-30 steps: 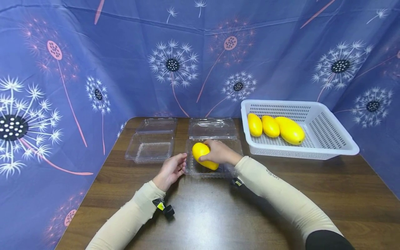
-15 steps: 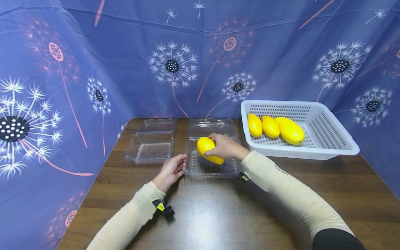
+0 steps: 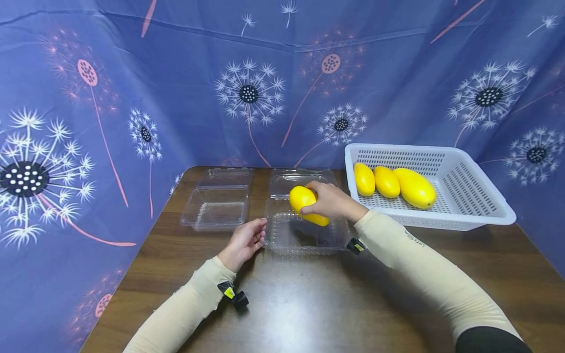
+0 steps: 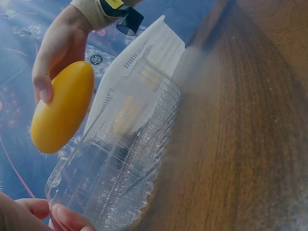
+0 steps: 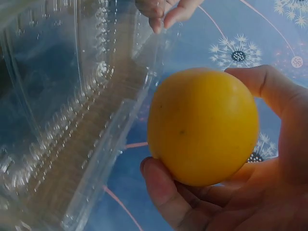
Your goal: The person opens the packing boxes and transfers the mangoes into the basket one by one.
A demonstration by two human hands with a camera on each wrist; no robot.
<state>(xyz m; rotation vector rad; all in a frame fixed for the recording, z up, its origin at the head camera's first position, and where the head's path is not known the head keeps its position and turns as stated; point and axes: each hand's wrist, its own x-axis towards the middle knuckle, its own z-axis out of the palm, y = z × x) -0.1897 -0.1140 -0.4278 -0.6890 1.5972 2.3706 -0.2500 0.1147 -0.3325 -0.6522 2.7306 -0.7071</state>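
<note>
My right hand grips a yellow mango, fingers round one side and thumb on the other. In the left wrist view the mango hangs clear above the rim of a clear plastic clamshell container. The right wrist view shows the mango's rounded end, with fingertips against it. With thumb and finger, my left hand pinches the left rim of that container, which stands on the table with its lid folded back. Part of the lid is hidden behind the mango and right hand.
A second open clamshell container stands to the left. At the back right is a white perforated basket holding three mangoes. A blue dandelion-print cloth hangs behind the wooden table.
My right hand has lifted the mango up and moved it rightward over the container. The left hand stays at the container's rim. The head view has shifted slightly.
</note>
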